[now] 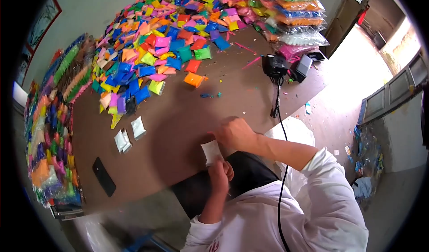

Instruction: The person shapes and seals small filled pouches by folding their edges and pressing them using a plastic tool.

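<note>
Near the table's front edge, my left hand (220,174) is closed on the lower end of a small white packet (211,152). My right hand (236,134) is just above and to the right of the packet's upper end, its fingers bent and slightly blurred; whether they hold anything is hidden. Two groups of white packets lie on the brown table (174,122) to the left: one packet (138,127) alone and a small overlapping stack (122,141).
A large heap of coloured packets (147,58) covers the table's back. Bagged bundles (49,149) line the left side, and a stack of bags (299,22) stands back right. A black phone (104,177), black adapters (275,66) and a cable (280,194) are also in view.
</note>
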Demonstrator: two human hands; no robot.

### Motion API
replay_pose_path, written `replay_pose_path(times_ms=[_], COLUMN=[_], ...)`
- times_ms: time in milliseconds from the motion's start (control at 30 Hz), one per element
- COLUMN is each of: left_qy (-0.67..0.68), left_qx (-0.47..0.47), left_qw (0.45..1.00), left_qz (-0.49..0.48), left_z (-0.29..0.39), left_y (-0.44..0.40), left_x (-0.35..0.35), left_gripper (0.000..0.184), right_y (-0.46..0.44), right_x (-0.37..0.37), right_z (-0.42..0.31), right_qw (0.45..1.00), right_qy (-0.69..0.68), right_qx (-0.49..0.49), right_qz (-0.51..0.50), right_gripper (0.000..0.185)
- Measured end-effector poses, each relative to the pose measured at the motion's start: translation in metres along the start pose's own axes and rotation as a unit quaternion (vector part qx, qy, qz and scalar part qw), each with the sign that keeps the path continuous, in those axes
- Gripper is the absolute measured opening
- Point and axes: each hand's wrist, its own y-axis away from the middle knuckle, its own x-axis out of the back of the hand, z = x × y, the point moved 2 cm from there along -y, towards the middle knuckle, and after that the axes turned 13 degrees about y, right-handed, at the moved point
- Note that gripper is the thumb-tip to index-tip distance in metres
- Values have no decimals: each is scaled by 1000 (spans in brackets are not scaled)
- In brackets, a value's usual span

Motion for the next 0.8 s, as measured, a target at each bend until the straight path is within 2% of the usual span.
replay_pose_path(times_ms=[67, 133, 200, 267, 300, 333, 400, 433, 467, 533, 567, 633, 800], left_qy=[-12, -29, -19, -2, -11, -16, -8, -8, -10, -15, -25, -38, -50], left_qx=[20, 19, 43, 35, 45, 45, 39, 39, 37, 33, 23, 13, 30], left_qw=[1000, 999, 998, 999, 998, 998, 999, 999, 998, 997, 999, 999, 998], left_qz=[-8, 30, 41, 24, 47, 43, 24, 23, 44, 63, 41, 18, 7], left_z=[3, 2, 5, 7, 5, 6, 8, 7, 7, 8, 9, 7, 1], left_y=[-1, 3, 4, 3, 4, 5, 5, 6, 7, 7, 6, 6, 0], left_x=[1, 2, -3, -4, -3, -3, -4, -7, -12, -15, -14, -12, -13], left_gripper=[44, 47, 49, 50, 49, 49, 49, 49, 49, 49, 49, 49, 51], right_y=[-4, 7, 9, 1, 1, 5, 12, 17, 18, 16, 16, 10, 9], right_x=[5, -4, -2, 0, -2, -8, -8, 0, -4, -15, -18, -10, -6], right_z=[1, -22, -12, 5, 9, 10, 4, -3, 1, 9, 16, 38, 69], right_qw=[990, 992, 994, 998, 999, 999, 992, 997, 997, 999, 999, 993, 991], right_qy=[-75, -38, -73, -40, -14, -14, -64, -53, -52, -13, -13, -7, 25], right_qx=[80, 115, 44, 7, -27, -31, 62, 28, 27, -24, -24, -120, -123], right_qz=[88, -22, -62, -49, -40, -35, 91, 49, 49, -40, -38, 14, 46], right_gripper=[10, 8, 10, 10, 11, 11, 12, 13, 13, 13, 13, 11, 13])
